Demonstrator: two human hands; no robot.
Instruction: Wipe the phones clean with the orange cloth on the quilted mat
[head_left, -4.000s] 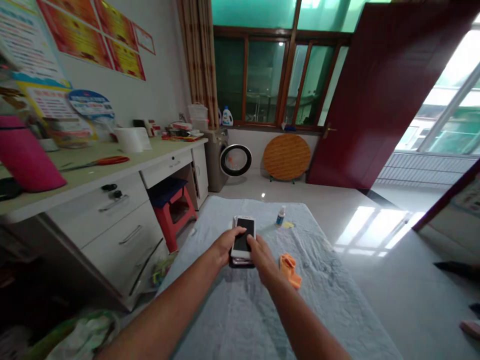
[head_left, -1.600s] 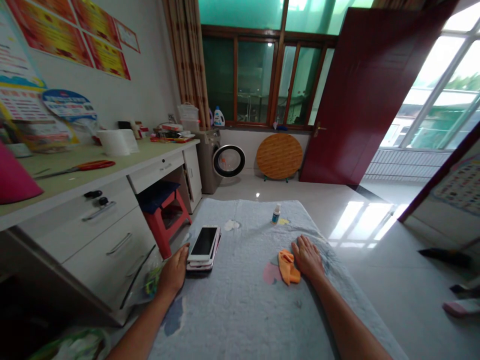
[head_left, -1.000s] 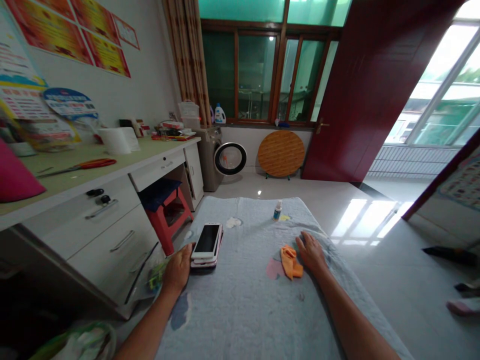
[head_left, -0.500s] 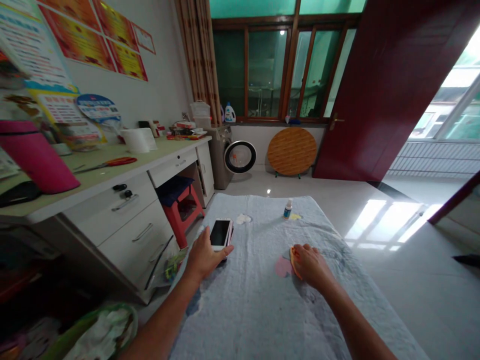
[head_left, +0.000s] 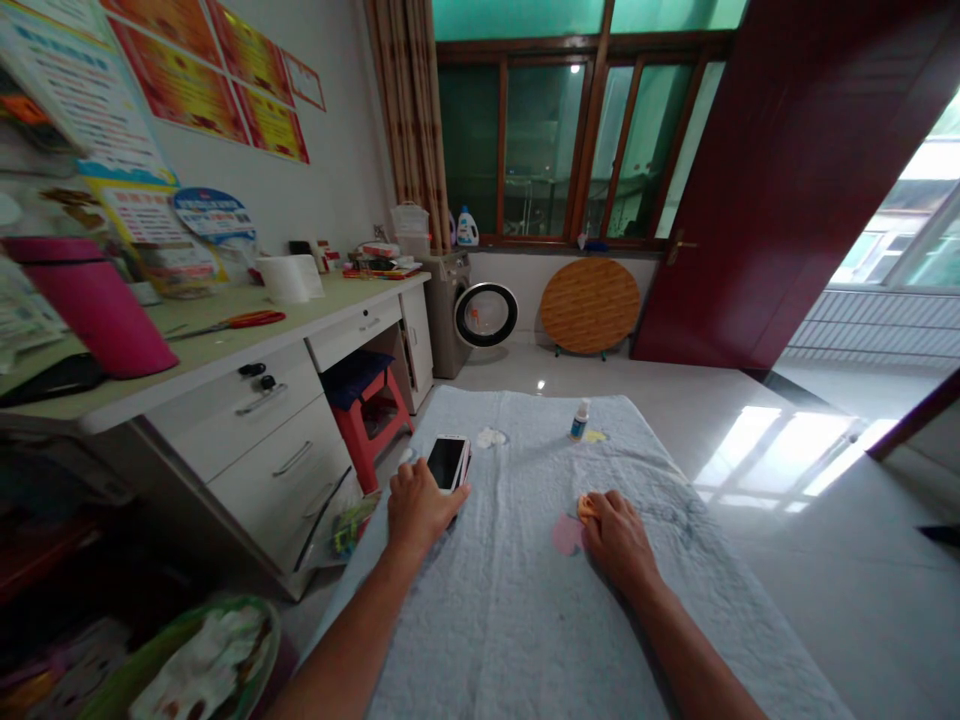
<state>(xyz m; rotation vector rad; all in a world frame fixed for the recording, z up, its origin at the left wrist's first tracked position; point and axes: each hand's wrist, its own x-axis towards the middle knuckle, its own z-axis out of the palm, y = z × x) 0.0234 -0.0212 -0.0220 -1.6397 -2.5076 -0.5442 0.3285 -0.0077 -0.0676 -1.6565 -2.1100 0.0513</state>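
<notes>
On the light-blue cloth cover (head_left: 495, 620) lies a white smartphone (head_left: 448, 463) with a dark screen, face up. Something pinkish shows along its right edge, perhaps a case or a second item beneath it. My left hand (head_left: 420, 503) grips the phone's lower end, thumb at the lower right corner and fingers on the left side. To the right, my right hand (head_left: 619, 540) is closed over a small orange cloth (head_left: 587, 508), pressing it on the cover; most of the cloth is hidden under the fingers. Beyond it a small bottle (head_left: 580, 420) with a blue label and white cap stands upright.
Along the left runs a desk (head_left: 225, 345) bearing a pink flask (head_left: 97, 305), scissors (head_left: 240, 322) and paper rolls (head_left: 289, 278). A red stool (head_left: 371, 415) stands beneath it. Lower left is a green-rimmed bin (head_left: 262, 610). Behind are a washing machine (head_left: 446, 310) and a round board (head_left: 590, 305).
My left hand has shifted, its fingers now lower along the phone's left side. The orange cloth is more bunched under my right hand. The view has swung slightly left.
</notes>
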